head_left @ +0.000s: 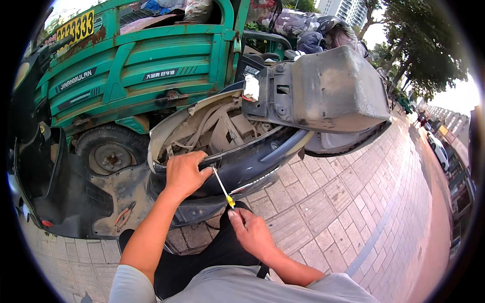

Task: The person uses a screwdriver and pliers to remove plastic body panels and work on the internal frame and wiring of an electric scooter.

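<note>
A scooter's dark side panel [237, 164] is in front of me, its top edge running beside the opened body. My left hand [185, 174] is closed over that edge, the fingers going out of sight inside and the thumb on the outer face. In my right hand [248, 230] is a screwdriver [223, 186] with a yellow handle and a thin metal shaft. The shaft slants up and left, its tip against the panel close to my left thumb. Above my hands, the open body cavity [222, 123] shows hoses and dusty parts.
A grey storage bucket [333, 88] sits tilted over the scooter's rear. Red-handled pliers [124, 215] lie on the dusty footboard [103, 204]. A green cargo tricycle [136, 65] with a black wheel [109, 154] stands close behind. Paving bricks [323, 212] cover the ground at right.
</note>
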Demonstrator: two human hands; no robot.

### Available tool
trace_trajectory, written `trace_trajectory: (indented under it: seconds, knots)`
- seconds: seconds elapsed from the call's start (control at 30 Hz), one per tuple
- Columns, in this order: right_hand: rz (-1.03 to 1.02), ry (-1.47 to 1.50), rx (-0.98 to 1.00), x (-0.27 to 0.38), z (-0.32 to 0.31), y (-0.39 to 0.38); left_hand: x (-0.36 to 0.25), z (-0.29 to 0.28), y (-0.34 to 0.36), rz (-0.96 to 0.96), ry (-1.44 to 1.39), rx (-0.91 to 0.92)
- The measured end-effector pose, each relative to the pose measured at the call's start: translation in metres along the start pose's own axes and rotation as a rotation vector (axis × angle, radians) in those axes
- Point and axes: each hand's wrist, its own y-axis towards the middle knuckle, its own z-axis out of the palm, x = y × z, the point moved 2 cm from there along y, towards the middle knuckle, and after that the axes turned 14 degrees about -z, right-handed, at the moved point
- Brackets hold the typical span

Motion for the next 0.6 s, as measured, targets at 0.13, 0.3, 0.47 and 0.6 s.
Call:
trace_trajectory:
  seconds: [0.13, 0.3, 0.47, 0.6]
  knots:
    - [0.446, 1.072, 0.092, 0.016, -0.005, -0.002, -0.004, -0.001, -0.001, 0.034, -0.068, -0.074]
    - [0.119, 0.218, 0.076, 0.011, -0.006, -0.002, -0.008, -0.001, -0.004, -0.004, -0.057, 0.008]
    - [0.313, 0.633, 0.084, 0.016, -0.010, -0.004, -0.019, -0.019, -0.017, 0.088, -0.214, -0.084]
    - [0.298, 0.956, 0.178, 0.014, -0.014, 0.000, -0.026, -0.022, -0.048, 0.127, -0.374, -0.265]
